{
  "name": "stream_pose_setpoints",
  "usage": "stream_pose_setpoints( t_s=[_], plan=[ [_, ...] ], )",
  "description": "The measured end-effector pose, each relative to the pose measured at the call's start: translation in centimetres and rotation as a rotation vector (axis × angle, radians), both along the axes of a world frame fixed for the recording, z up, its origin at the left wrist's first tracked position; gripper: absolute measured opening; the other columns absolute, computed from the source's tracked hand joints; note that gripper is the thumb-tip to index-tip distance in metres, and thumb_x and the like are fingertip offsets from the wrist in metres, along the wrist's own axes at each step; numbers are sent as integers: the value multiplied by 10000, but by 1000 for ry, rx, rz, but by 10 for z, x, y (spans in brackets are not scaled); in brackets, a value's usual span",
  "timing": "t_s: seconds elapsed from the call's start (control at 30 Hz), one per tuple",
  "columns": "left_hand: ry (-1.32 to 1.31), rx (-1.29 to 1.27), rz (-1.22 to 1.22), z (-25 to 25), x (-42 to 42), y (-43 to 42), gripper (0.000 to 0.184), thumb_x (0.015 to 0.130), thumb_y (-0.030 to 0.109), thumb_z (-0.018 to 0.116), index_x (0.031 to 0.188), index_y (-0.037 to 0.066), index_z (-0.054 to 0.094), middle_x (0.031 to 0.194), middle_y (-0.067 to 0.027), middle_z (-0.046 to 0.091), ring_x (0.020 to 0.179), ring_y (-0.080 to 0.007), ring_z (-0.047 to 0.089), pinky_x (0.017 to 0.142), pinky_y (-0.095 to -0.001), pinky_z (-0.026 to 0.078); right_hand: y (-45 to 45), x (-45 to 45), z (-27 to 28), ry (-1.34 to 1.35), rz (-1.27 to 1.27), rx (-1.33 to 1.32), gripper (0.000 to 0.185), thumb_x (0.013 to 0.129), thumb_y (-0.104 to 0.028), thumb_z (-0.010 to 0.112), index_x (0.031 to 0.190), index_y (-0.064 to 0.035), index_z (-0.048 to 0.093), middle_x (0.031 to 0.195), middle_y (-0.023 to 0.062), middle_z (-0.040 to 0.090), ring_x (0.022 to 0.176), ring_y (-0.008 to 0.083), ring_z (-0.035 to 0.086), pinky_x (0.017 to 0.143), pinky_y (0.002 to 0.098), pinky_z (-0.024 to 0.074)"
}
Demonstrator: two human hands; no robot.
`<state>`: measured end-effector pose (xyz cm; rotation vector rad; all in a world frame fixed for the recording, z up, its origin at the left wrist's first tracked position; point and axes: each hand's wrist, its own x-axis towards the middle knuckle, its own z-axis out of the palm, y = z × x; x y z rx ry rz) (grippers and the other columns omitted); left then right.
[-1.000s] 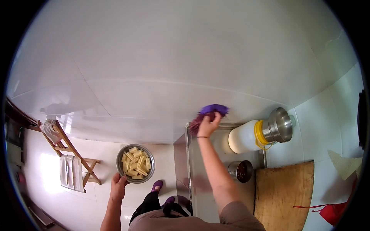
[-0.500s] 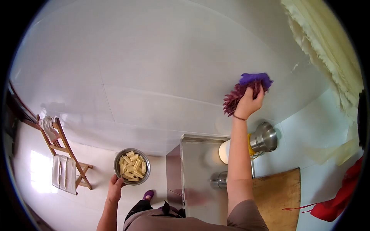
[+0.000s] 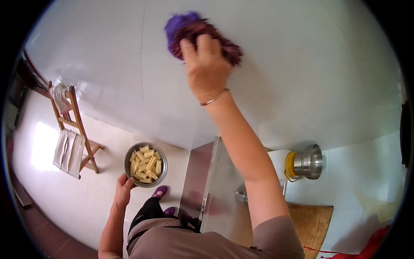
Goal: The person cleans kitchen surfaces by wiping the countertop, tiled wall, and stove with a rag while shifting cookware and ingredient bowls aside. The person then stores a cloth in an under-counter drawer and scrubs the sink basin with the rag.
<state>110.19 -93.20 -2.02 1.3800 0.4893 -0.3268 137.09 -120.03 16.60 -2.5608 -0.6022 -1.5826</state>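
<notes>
My right hand (image 3: pixel 208 71) is closed on a shaggy purple and maroon chenille cleaning cloth (image 3: pixel 183 31), up against the pale wall (image 3: pixel 284 73). The cloth is a little blurred, and my fingers are bent into it. Low on the left, my left hand (image 3: pixel 123 187) grips the rim of a round metal bowl (image 3: pixel 127 166). Inside the bowl lie several short, pale yellow, ridged stick pieces (image 3: pixel 145 163). The bowl is held level over the floor, away from the wall.
Below my right arm is a steel counter (image 3: pixel 226 185) with a raised edge. A metal pot-like vessel (image 3: pixel 311 162) with a yellow band stands by the wall, near a wooden cutting board (image 3: pixel 310 224). A wooden chair (image 3: pixel 79 116) stands left; red fabric (image 3: pixel 373 246) lies lower right.
My right hand has swept the cloth up and left across the wall. The left hand still holds the bowl, now slightly higher in view as the camera has turned.
</notes>
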Motion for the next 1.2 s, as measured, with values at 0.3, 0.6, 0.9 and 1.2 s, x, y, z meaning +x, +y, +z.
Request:
stream_pose_setpoints(
  t_s=[0.3,0.6,0.9,1.2],
  plan=[
    [85,35,-25,-16,1,9,224,872,90,445,1033,-46,521,945,-103,611,849,-182,609,811,-328,493,-68,-21,-96,120,30,47,319,613,-12,609,894,-161,634,888,72,518,807,253,551,674,357,474],
    [102,20,-13,-17,3,10,201,873,82,437,1009,-35,528,922,-87,609,837,-165,605,804,-315,491,-256,-99,-179,14,-486,578,346,640,43,473,987,37,477,994,227,445,932,389,444,834,459,373],
    [154,55,-21,-31,-3,18,216,870,70,429,1031,-40,522,937,-88,606,850,-165,600,810,-317,489,-287,-144,-372,673,-1134,910,399,714,25,575,1098,-12,470,1088,238,505,989,384,520,882,420,414],
    [158,40,-65,-27,2,19,232,874,70,421,1054,-33,524,961,-86,612,864,-155,598,809,-305,487,-144,-141,-368,685,-660,789,387,682,47,544,1052,-62,514,1210,256,413,1126,390,425,905,447,394]
  ],
)
